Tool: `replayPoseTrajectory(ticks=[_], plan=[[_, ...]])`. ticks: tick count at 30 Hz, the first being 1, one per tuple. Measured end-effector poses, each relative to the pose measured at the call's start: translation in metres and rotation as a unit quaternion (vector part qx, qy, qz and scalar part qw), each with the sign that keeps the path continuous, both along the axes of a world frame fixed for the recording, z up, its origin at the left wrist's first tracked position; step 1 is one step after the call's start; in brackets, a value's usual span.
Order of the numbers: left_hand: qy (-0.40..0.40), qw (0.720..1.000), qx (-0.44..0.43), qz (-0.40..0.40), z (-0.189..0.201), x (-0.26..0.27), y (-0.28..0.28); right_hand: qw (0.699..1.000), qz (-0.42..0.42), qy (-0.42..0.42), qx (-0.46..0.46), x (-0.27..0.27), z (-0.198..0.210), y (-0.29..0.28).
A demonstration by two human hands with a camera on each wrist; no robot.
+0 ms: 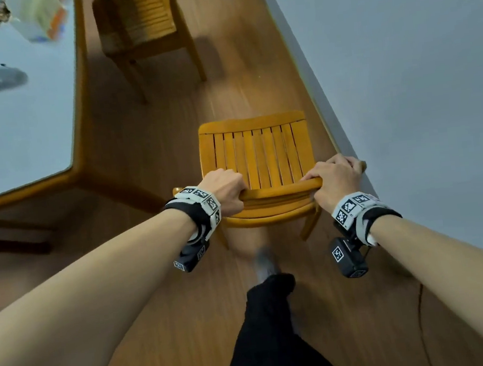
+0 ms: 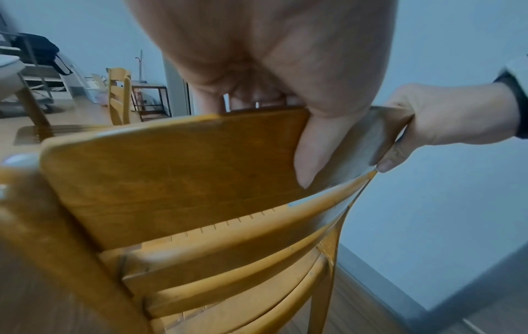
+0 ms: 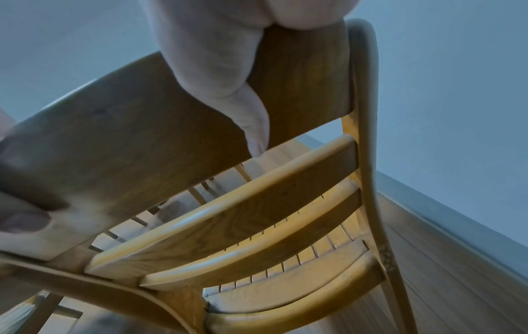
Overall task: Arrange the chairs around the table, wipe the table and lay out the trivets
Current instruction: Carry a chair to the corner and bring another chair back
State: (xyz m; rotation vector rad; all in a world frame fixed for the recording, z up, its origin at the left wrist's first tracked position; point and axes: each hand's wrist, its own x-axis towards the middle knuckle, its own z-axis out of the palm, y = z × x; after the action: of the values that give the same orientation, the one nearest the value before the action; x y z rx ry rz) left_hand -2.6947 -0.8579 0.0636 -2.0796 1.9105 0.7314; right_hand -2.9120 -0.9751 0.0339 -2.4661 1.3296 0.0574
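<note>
The floor is brown wood plank, bounded on the right by a pale wall with a grey skirting along its foot. The tabletop fills the upper left of the head view, pale with a wooden rim, its near corner pointing toward the person. On it, well in from that corner, lies a grey cloth; farther along, near the far edge of the view, sits a blurred pale package with orange on it, and beside it a small brownish clump too blurred to name. A far chair stands on the floor just beside the tabletop's right edge, its seat partly in shadow. The near chair, slatted seat facing away from the person, stands on the floor between the tabletop's near corner and the wall, apart from the tabletop and close to the skirting. Both hands grip its top back rail: the left hand is curled over the rail's left end, fingers in front and thumb pressed flat on the back face; the right hand is curled over the right end by the post, its thumb likewise lying down the rail's back. A leg in dark trousers shows behind the chair.
</note>
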Motion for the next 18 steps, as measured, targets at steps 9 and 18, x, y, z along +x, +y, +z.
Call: replayPoseTrajectory(ticks=[9, 18], plan=[[0.012, 0.997, 0.017, 0.069, 0.013, 0.084, -0.111, 0.995, 0.096, 0.024, 0.033, 0.108, 0.005, -0.145], [0.026, 0.973, 0.033, 0.229, 0.007, 0.153, -0.168, 0.966, 0.254, 0.028, 0.036, 0.235, -0.008, -0.257]])
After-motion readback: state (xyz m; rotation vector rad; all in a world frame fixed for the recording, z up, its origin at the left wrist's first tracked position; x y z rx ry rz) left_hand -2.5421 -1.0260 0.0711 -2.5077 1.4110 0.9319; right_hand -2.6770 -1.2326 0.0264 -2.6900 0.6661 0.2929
